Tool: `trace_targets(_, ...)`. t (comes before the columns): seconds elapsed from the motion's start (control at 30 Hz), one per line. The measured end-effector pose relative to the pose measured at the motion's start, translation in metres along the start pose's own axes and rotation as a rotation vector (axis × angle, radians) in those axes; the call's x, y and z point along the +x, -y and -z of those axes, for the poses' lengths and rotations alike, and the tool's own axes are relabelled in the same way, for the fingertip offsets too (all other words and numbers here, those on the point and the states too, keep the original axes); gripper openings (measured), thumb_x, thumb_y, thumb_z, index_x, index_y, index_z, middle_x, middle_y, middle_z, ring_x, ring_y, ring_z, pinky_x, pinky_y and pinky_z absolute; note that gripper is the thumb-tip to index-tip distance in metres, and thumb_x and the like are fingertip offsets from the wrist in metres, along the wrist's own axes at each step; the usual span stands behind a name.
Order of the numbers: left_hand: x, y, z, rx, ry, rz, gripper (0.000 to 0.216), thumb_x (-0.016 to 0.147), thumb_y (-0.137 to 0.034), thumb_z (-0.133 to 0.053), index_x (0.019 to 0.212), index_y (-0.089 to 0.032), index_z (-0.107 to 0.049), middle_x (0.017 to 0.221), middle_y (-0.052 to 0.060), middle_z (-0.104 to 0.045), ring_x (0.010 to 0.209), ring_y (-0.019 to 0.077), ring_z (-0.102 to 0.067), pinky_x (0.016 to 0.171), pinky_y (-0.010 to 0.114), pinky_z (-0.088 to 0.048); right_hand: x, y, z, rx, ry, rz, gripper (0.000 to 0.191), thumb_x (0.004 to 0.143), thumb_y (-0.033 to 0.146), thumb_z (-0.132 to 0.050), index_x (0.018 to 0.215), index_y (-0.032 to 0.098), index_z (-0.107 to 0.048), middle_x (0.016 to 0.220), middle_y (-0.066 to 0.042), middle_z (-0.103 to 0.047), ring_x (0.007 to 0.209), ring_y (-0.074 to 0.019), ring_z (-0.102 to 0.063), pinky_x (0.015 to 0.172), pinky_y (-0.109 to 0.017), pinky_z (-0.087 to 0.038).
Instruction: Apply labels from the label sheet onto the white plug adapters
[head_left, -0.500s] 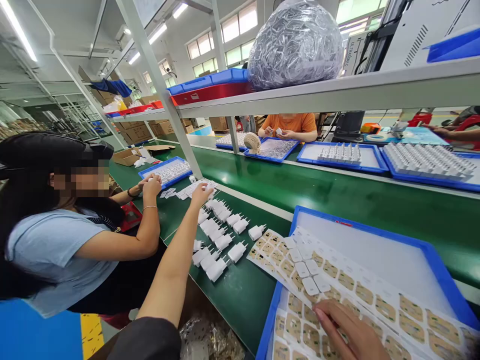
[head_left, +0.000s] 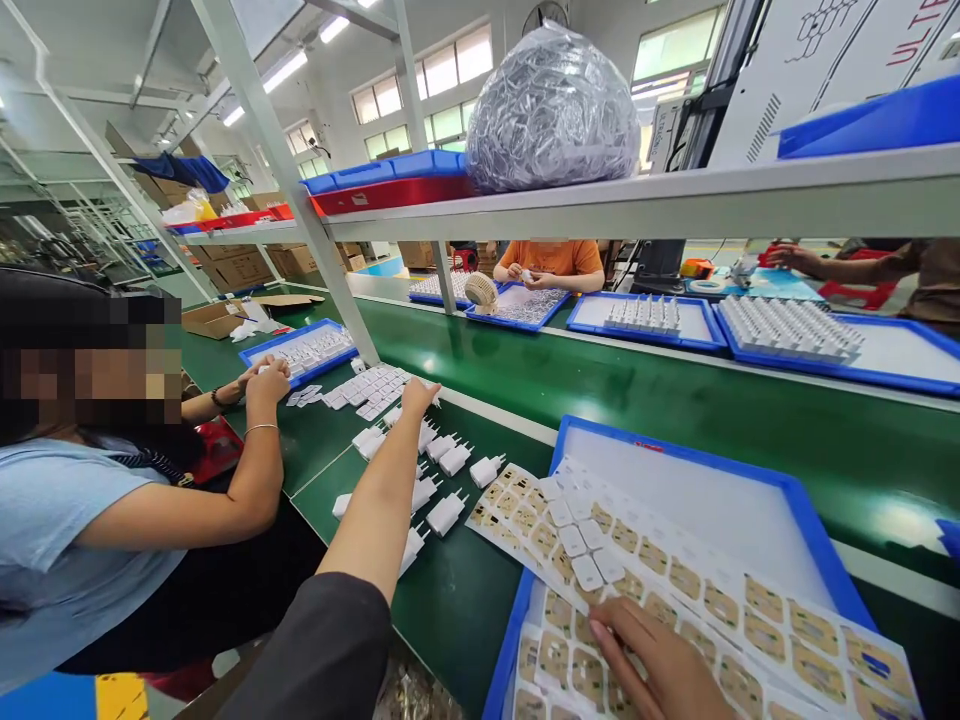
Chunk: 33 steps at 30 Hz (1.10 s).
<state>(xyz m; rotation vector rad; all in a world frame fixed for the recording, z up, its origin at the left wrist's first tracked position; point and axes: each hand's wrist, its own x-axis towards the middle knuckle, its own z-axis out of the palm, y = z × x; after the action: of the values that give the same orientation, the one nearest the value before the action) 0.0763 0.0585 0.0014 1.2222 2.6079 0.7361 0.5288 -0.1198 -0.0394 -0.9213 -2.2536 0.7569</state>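
Observation:
My left hand [head_left: 416,396] reaches out over the green belt, fingers stretched forward, at the far end of a cluster of white plug chargers [head_left: 447,456]. Its forearm covers part of that cluster. Just beyond the fingertips lie several small white flat pieces [head_left: 367,385]. My right hand [head_left: 660,668] rests with its fingers flat on sheets of brown and white labels [head_left: 675,575]. The sheets lie in a blue tray [head_left: 679,456] at the near right, and one sheet hangs over the tray's left edge.
A co-worker in a light blue top [head_left: 112,520] sits close on my left, with both hands at a blue tray [head_left: 300,345]. Across the belt a person in orange [head_left: 551,258] works behind more blue trays of chargers [head_left: 787,325]. A white shelf [head_left: 600,205] with a silver bag [head_left: 551,110] overhangs, and its slanted post [head_left: 300,210] stands in front.
The view has shifted, so everything sits further left in the frame. My left forearm now covers more of the chargers. My right hand stays flat on the label sheets.

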Motion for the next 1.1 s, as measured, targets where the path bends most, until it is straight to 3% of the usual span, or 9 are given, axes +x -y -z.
trace_targets(0.17, -0.024, -0.019, 0.006, 0.049, 0.029, -0.199, 0.051, 0.090, -0.042, -0.055, 0.128, -0.007, -0.051, 0.130, 0.022, -0.054, 0.125, 0.0343, -0.048, 0.102, 0.044, -0.040, 0.003, 0.005, 0.006, -0.051, 0.095, 0.036, 0.022, 0.098, 0.031, -0.042, 0.093, 0.025, -0.063, 0.087, -0.003, -0.069, 0.076, -0.0164, -0.069, 0.068, -0.024, -0.054)
trace_targets(0.3, -0.078, -0.026, -0.002, 0.034, 0.289, -0.504, 0.053, 0.079, -0.053, -0.065, 0.122, -0.022, -0.059, 0.115, 0.008, -0.067, 0.109, 0.0256, -0.060, 0.092, 0.029, -0.045, 0.005, 0.007, 0.008, -0.074, 0.102, 0.031, 0.023, 0.098, 0.031, -0.041, 0.093, 0.024, -0.063, 0.087, -0.003, -0.069, 0.075, -0.0163, -0.069, 0.067, -0.025, -0.054)
trace_targets(0.4, -0.120, -0.024, -0.012, 0.059, 0.423, -0.630, 0.066, 0.060, -0.054, -0.080, 0.118, -0.027, -0.063, 0.102, 0.004, -0.072, 0.107, 0.0274, -0.060, 0.088, 0.028, -0.046, 0.005, 0.008, 0.006, -0.076, 0.106, 0.002, 0.024, 0.098, 0.031, -0.041, 0.093, 0.024, -0.063, 0.087, -0.003, -0.069, 0.076, -0.0165, -0.068, 0.068, -0.026, -0.054)
trace_targets(0.5, -0.143, -0.023, -0.021, 0.102, 0.440, -0.645, 0.063, 0.058, -0.044, -0.082, 0.114, -0.023, -0.065, 0.096, 0.007, -0.072, 0.105, 0.0310, -0.060, 0.090, 0.031, -0.045, 0.004, 0.009, 0.006, -0.094, 0.086, -0.017, 0.023, 0.098, 0.031, -0.041, 0.097, 0.023, -0.063, 0.089, -0.004, -0.070, 0.077, -0.0172, -0.068, 0.069, -0.027, -0.054)
trace_targets(0.63, -0.150, -0.028, -0.026, 0.139, 0.394, -0.608, 0.045, 0.066, -0.026, -0.073, 0.110, -0.018, -0.066, 0.101, 0.011, -0.070, 0.104, 0.0314, -0.061, 0.093, 0.034, -0.045, 0.004, 0.002, 0.011, -0.198, 0.068, -0.076, 0.023, 0.097, 0.030, -0.042, 0.101, 0.022, -0.064, 0.095, -0.007, -0.070, 0.087, -0.0211, -0.067, 0.076, -0.033, -0.054)
trace_targets(0.83, -0.173, -0.047, 0.000, 0.070, 0.345, -0.613, 0.035, 0.085, -0.035, -0.052, 0.110, -0.015, -0.065, 0.103, 0.010, -0.069, 0.096, 0.0262, -0.063, 0.088, 0.033, -0.047, 0.001, -0.019, 0.028, -0.389, -0.003, -0.234, 0.025, 0.093, 0.024, -0.045, 0.110, 0.017, -0.062, 0.107, -0.011, -0.066, 0.099, -0.0259, -0.063, 0.085, -0.039, -0.052)
trace_targets(0.97, -0.205, -0.066, 0.005, -0.291, 0.492, -0.669, 0.041, 0.087, -0.039, -0.051, 0.121, -0.018, -0.061, 0.104, 0.006, -0.071, 0.091, 0.0206, -0.065, 0.082, 0.028, -0.050, 0.001, -0.023, 0.032, -0.439, 0.010, -0.265, 0.028, 0.091, 0.018, -0.045, 0.114, 0.014, -0.062, 0.109, -0.013, -0.064, 0.103, -0.0278, -0.060, 0.089, -0.042, -0.050)
trace_targets(1.03, -0.216, -0.078, -0.004, -0.518, 0.592, -0.649, 0.042, 0.084, -0.036, -0.057, 0.122, -0.018, -0.062, 0.105, 0.005, -0.071, 0.092, 0.0204, -0.065, 0.082, 0.028, -0.050, 0.002, -0.025, 0.028, -0.431, 0.002, -0.246, 0.029, 0.091, 0.021, -0.049, 0.116, 0.014, -0.061, 0.110, -0.013, -0.064, 0.104, -0.0286, -0.060, 0.090, -0.043, -0.050)
trace_targets(1.1, -0.223, -0.089, -0.020, -0.722, 0.668, -0.540, 0.042, 0.080, -0.035, -0.061, 0.119, -0.019, -0.063, 0.105, 0.005, -0.071, 0.092, 0.0202, -0.065, 0.080, 0.029, -0.051, 0.002, -0.024, 0.021, -0.409, 0.000, -0.190, 0.030, 0.091, 0.025, -0.052, 0.118, 0.015, -0.061, 0.114, -0.013, -0.063, 0.107, -0.0289, -0.059, 0.092, -0.045, -0.049)
